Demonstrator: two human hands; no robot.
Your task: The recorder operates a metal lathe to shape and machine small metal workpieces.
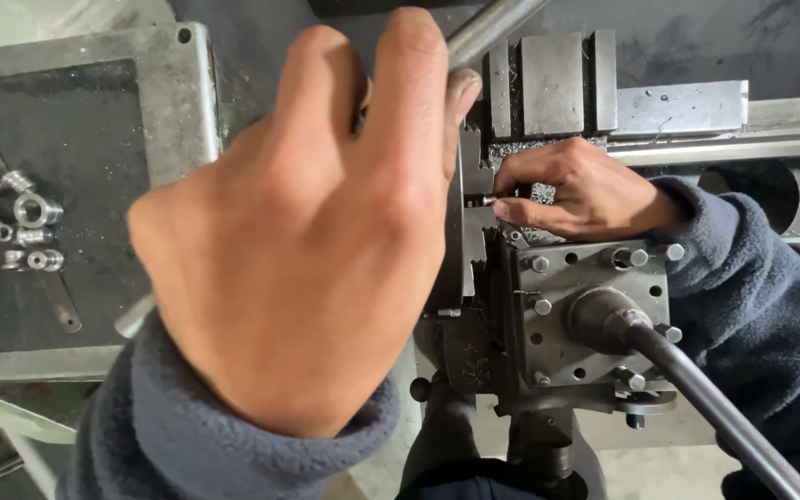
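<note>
Leftward, small silver machined rings (25,227) lay on the dark metal tray (182,102); your left hand (303,231) clenched a long grey steel bar (493,26), hiding the lathe, while your right hand (571,194) pinched a knurled metal piece (541,193) above the square tool post (590,315).

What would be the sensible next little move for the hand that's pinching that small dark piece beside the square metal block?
Probably a small push of the small dark part inward. The right hand pinches it at its fingertips right above the bolted tool post, seemingly not fully in. The left hand grips a steel bar, so only the right is free for fine work.
</note>
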